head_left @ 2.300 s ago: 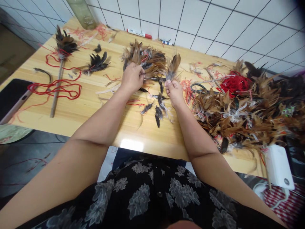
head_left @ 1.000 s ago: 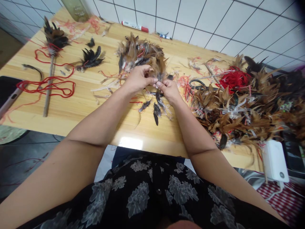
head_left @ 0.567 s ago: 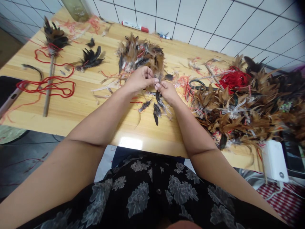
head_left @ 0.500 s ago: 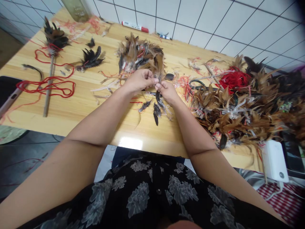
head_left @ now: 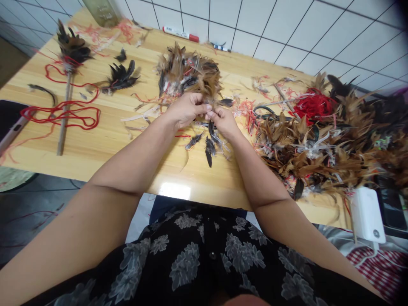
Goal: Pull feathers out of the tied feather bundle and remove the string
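My left hand (head_left: 191,109) and my right hand (head_left: 225,122) meet over the middle of the table, thumbs and fingertips pinched together. Between them they hold the base of some brown feathers (head_left: 209,87), whose tips point away from me. The exact grip point is covered by my fingers. Just beyond lies a larger pile of brown and dark feathers (head_left: 174,70), so the edge of the held ones is hard to separate. Several loose black feathers (head_left: 209,148) lie on the wood below my hands.
On the left lies a stick with dark feathers (head_left: 65,114), with red cord (head_left: 91,117) looped across it, beside a phone (head_left: 12,123). A big feather heap (head_left: 318,148) with red string (head_left: 314,106) covers the right. Markers (head_left: 180,34) lie by the tiled wall. A white power bank (head_left: 368,214) sits at the right edge.
My fingers have shifted slightly at the feather base, and the held feathers lean a little differently. The other things stay where they were.
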`<state>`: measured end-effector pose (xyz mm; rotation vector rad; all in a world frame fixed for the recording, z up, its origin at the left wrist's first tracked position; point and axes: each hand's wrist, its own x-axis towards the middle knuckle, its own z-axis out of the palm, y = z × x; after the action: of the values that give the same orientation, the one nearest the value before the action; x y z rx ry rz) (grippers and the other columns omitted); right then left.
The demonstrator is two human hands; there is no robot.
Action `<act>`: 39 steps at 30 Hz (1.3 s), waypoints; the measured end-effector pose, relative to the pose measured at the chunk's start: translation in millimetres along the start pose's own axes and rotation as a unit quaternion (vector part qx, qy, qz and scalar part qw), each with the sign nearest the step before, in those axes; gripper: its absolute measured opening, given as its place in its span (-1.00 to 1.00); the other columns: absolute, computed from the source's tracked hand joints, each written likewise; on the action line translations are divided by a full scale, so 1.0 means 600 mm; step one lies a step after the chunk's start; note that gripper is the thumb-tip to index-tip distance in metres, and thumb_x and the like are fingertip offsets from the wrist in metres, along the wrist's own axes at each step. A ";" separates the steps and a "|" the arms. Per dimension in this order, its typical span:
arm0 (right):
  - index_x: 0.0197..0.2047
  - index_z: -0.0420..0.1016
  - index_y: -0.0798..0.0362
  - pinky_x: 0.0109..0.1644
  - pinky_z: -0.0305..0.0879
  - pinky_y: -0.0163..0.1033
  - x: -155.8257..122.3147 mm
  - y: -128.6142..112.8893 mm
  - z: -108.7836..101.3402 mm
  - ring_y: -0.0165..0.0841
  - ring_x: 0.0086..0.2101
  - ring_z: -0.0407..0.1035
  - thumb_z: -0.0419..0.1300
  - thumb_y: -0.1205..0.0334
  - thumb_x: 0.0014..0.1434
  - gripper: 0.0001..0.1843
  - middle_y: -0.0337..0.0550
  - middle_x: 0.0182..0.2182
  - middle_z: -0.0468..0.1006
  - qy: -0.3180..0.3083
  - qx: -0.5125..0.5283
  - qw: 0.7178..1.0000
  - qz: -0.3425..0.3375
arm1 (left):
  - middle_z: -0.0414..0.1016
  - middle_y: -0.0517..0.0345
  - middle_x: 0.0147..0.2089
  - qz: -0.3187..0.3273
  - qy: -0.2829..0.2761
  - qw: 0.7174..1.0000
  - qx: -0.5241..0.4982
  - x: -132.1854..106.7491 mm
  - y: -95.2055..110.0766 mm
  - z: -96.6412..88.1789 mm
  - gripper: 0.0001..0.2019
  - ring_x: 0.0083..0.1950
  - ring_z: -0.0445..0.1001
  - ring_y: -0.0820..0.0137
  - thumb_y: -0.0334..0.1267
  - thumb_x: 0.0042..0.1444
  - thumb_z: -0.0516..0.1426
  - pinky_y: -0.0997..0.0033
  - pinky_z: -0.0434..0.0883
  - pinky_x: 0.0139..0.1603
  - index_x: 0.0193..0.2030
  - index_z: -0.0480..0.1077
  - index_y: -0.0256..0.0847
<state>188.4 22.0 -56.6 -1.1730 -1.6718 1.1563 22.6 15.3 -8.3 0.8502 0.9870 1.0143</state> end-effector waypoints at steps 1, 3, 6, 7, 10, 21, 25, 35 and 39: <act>-0.40 0.53 0.01 0.05 0.39 -0.19 -0.002 -0.005 0.000 -0.29 -0.20 0.43 0.52 -0.22 0.33 -0.47 -0.24 -0.42 0.51 -0.001 0.015 1.000 0.002 | 0.49 0.25 -0.53 0.004 -0.004 1.000 0.000 0.000 0.001 0.000 -0.59 -0.51 0.43 0.48 -0.40 0.23 0.60 0.48 0.33 -0.39 -0.40 0.46 -0.21; -0.40 0.53 0.01 0.05 0.43 -0.20 -0.004 -0.013 0.000 -0.29 -0.19 0.47 0.55 -0.30 0.27 -0.42 -0.21 -0.39 0.57 -0.005 0.050 0.999 0.005 | 0.50 0.21 -0.54 0.012 -0.013 1.000 -0.009 -0.002 0.005 0.002 -0.59 -0.50 0.40 0.51 -0.43 0.37 0.50 0.50 0.36 -0.38 -0.45 0.45 -0.22; -0.36 0.55 0.01 0.08 0.48 -0.20 -0.004 -0.014 -0.001 -0.29 -0.17 0.52 0.59 -0.40 0.16 -0.36 -0.19 -0.35 0.65 -0.001 0.094 0.996 0.003 | 0.46 0.19 -0.57 0.005 -0.004 0.999 -0.044 -0.006 0.015 0.009 -0.47 -0.51 0.37 0.56 -0.51 0.61 0.21 0.59 0.36 -0.40 -0.52 0.43 -0.25; -0.34 0.56 0.00 0.11 0.49 -0.18 -0.004 -0.012 -0.001 -0.29 -0.15 0.53 0.61 -0.42 0.12 -0.34 -0.19 -0.32 0.67 0.001 0.105 0.995 0.000 | 0.44 0.19 -0.57 -0.004 0.006 0.998 -0.058 -0.007 0.018 0.011 -0.43 -0.52 0.36 0.59 -0.52 0.64 0.15 0.62 0.35 -0.42 -0.53 0.42 -0.27; -0.31 0.57 0.00 0.17 0.52 -0.15 -0.003 -0.005 -0.002 -0.27 -0.11 0.57 0.64 -0.45 0.04 -0.31 -0.17 -0.27 0.72 0.002 0.127 0.992 -0.006 | 0.42 0.21 -0.56 -0.027 0.034 0.995 -0.093 -0.006 0.024 0.016 -0.44 -0.55 0.35 0.63 -0.53 0.63 0.17 0.68 0.32 -0.48 -0.53 0.39 -0.29; -0.37 0.49 -0.02 0.19 0.56 -0.12 -0.003 -0.017 0.000 -0.27 -0.13 0.58 0.59 -0.47 0.12 -0.31 -0.18 -0.32 0.66 0.001 0.118 0.993 -0.006 | 0.44 0.21 -0.54 -0.032 -0.009 0.994 -0.104 -0.008 0.015 0.014 -0.52 -0.54 0.44 0.59 -0.48 0.50 0.37 0.69 0.39 -0.47 -0.50 0.40 -0.30; -0.38 0.46 -0.03 0.17 0.57 -0.14 -0.005 -0.021 0.001 -0.29 -0.15 0.56 0.59 -0.49 0.11 -0.28 -0.21 -0.35 0.63 0.006 0.110 0.994 -0.001 | 0.47 0.18 -0.53 -0.029 -0.013 0.995 -0.094 -0.009 0.014 0.015 -0.52 -0.54 0.45 0.59 -0.45 0.49 0.39 0.68 0.41 -0.45 -0.50 0.41 -0.30; -0.35 0.48 -0.02 0.07 0.54 -0.19 -0.009 -0.025 -0.007 -0.30 -0.12 0.52 0.51 -0.47 0.23 -0.33 -0.18 -0.31 0.60 0.014 0.094 0.995 -0.010 | 0.46 0.23 -0.51 -0.027 0.009 0.991 -0.131 0.000 0.018 0.007 -0.53 -0.52 0.41 0.62 -0.42 0.55 0.34 0.72 0.40 -0.46 -0.46 0.42 -0.27; -0.34 0.46 -0.01 0.03 0.53 -0.23 -0.008 -0.027 -0.006 -0.35 -0.18 0.48 0.53 -0.43 0.23 -0.34 -0.21 -0.33 0.57 0.013 0.103 0.995 -0.002 | 0.43 0.24 -0.49 -0.022 0.007 0.992 -0.124 0.000 0.014 0.009 -0.55 -0.51 0.46 0.60 -0.45 0.49 0.37 0.70 0.39 -0.48 -0.45 0.38 -0.27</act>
<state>189.2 15.6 -40.4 -1.0500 -1.4948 1.2719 25.3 17.1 1.4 0.6136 0.8655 1.0811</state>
